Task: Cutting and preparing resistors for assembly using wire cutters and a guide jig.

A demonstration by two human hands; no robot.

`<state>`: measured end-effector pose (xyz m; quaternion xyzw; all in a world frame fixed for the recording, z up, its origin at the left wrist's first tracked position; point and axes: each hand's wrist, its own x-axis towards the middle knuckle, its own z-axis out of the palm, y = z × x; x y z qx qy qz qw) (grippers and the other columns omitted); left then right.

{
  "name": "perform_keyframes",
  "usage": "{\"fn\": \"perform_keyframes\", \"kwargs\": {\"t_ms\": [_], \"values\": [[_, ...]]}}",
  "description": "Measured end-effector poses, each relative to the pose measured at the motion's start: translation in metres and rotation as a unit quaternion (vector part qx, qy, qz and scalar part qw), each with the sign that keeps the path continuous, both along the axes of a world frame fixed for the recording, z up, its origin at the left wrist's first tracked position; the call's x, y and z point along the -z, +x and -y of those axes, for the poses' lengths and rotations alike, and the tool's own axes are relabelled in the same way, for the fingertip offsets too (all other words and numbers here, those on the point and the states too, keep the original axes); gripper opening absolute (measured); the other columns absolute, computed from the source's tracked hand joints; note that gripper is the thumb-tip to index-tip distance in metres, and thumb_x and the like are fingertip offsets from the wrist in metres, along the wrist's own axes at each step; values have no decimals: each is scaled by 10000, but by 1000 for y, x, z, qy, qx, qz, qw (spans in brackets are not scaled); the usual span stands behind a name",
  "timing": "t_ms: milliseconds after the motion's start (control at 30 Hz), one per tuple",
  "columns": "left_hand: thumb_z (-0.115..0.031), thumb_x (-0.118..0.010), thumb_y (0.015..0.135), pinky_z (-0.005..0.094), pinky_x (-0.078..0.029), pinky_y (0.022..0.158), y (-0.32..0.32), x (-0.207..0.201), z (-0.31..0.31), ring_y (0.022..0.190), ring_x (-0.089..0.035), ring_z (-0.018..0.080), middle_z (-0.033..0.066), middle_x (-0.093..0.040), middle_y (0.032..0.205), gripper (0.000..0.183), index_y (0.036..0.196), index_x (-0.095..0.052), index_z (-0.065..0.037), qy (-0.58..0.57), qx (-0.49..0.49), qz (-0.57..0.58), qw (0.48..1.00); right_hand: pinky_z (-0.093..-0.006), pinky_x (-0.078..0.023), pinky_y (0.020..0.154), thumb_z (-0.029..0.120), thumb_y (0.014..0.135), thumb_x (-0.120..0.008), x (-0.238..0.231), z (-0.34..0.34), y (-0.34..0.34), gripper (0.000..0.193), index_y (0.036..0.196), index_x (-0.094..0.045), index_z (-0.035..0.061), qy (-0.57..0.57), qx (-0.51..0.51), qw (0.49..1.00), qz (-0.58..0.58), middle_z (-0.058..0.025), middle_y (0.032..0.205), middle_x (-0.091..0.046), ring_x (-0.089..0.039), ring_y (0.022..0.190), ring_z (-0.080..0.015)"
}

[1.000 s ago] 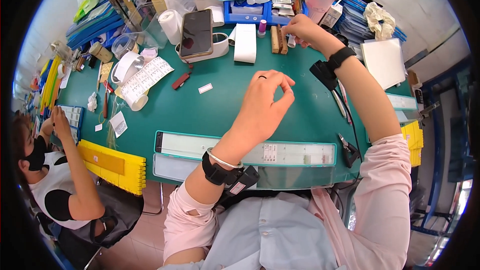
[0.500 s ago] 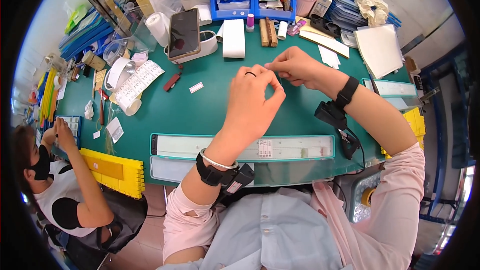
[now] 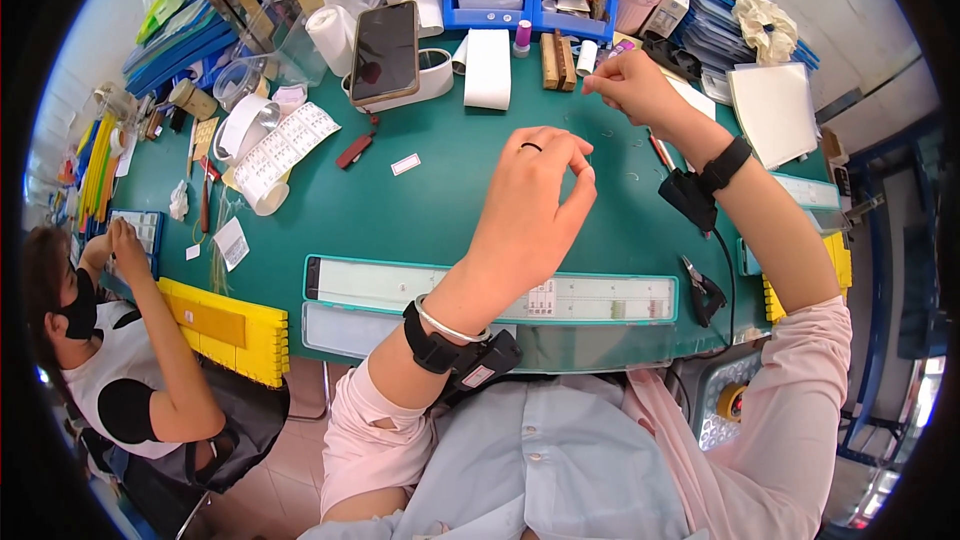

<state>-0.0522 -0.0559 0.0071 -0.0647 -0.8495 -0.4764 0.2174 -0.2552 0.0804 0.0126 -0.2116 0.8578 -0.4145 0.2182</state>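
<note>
matt green surface (image 3: 420, 210); glossy black glass phone (image 3: 385, 37); white paper roll (image 3: 488, 68); two wooden blocks (image 3: 557, 60); clear plastic tray (image 3: 400, 285); yellow plastic rack (image 3: 225, 325); shiny metal bangle (image 3: 445, 325).

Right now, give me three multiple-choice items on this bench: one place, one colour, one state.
1. Where is the phone?
A. far side of the mat, propped on a white stand
B. on the floor
C. in the right hand

2. What colour is the mat?
A. red
B. green
C. white

3. How is the left hand?
A. flat on the mat
B. raised, fingertips pinched
C. gripping pliers

Key: 1 A, it leans by the paper rolls; 2 B, green shows between the items; 3 B, thumb and fingers meet above the mat.
</note>
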Motion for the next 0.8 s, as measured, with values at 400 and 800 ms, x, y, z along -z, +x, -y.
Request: {"fn": "perform_keyframes", "kwargs": {"t_ms": [400,800], "values": [[-120,-612,907,402,-438,852,-1,-6,1,965,-551,310,111,-629,942,114,883,-577,-14,-16,-20,27,999,-242,-170,404,261,965,-688,-4,8,14,279,851,-709,7,39,-73,973,216,57,539,-432,-299,436,-43],[-108,-623,916,386,-467,962,-7,3,1,1106,-575,283,109,-664,1198,110,880,-585,-11,55,1,-7,998,-288,-367,474,199,951,-631,2,13,-7,238,873,-730,-3,40,-75,993,-81,-25,629,-568,-499,549,-108]]}}
